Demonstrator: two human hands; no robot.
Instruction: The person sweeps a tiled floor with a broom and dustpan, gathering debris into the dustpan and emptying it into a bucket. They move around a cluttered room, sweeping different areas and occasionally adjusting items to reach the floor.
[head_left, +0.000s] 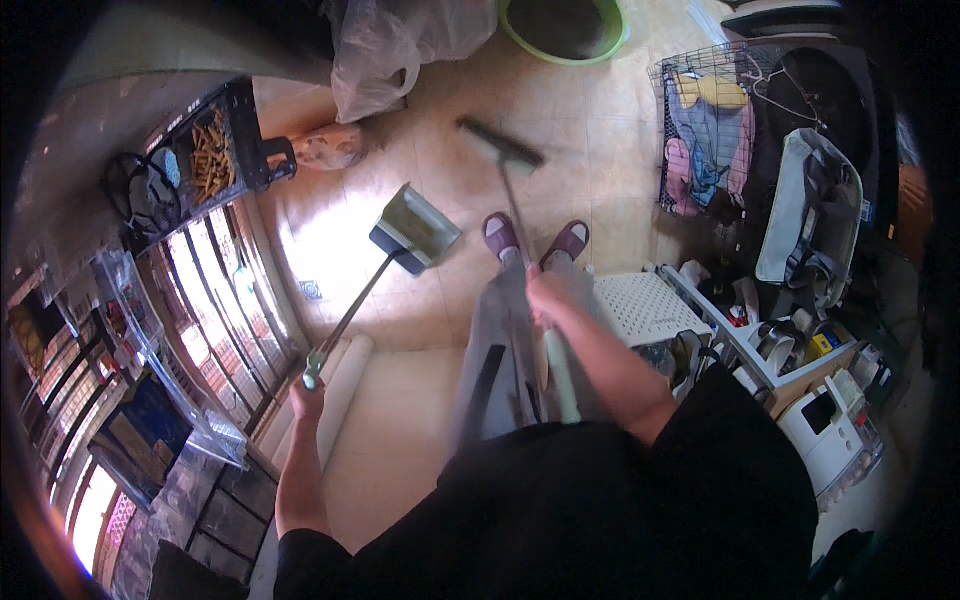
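My left hand (307, 396) grips the green handle end of a long-handled dustpan (418, 225). The pan is held out to the left in front of me, over the tiled floor (420, 307); whether it touches the tiles I cannot tell. Around the shaft of a broom (514, 199) my right hand (546, 296) is closed, and the pale green upper end of its handle runs back towards my body. The broom head (501, 142) is blurred and lies beyond my feet, to the right of the dustpan and apart from it.
At the right stand a wire basket of clothes (705, 135), a white perforated stool (649, 300) and a crowded shelf (757, 352). Ahead are a green basin (619, 37) and plastic bags (412, 45). A black crate (247, 142) and pale rolls (349, 382) sit left.
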